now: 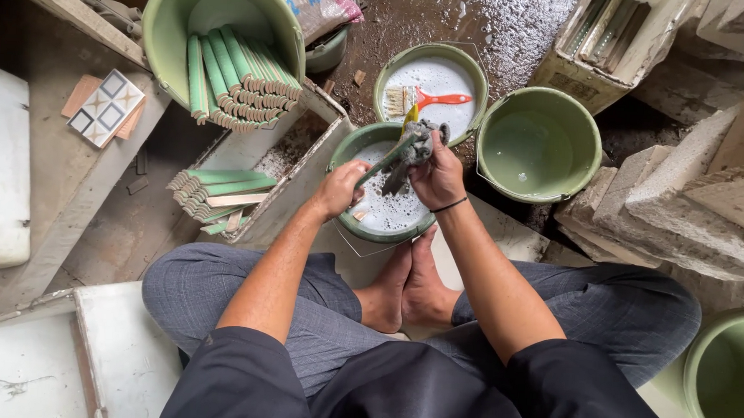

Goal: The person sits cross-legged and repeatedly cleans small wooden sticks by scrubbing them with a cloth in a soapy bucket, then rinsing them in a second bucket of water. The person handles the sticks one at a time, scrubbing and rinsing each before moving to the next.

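Hands working over soapy bucket (pixel 348 225) at 12 o'clock so drips are falling in: left hand (pixel 339 188) gripping green trim strip (pixel 384 161), right hand (pixel 437 177) squeezing grey rag (pixel 418 142) around it.

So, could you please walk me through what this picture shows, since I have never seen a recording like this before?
There is no machine here. A camera worn on a person's head looks down at their own two bare hands while they sit cross-legged on the floor.

The left hand holds a long green strip over a green bucket of soapy water. The right hand presses a dark wet cloth against the strip.

Behind it stands a second bucket of foamy water with a red-handled brush in it, and to its right a third bucket. To the left, a tipped bucket and a box hold stacks of similar green strips.
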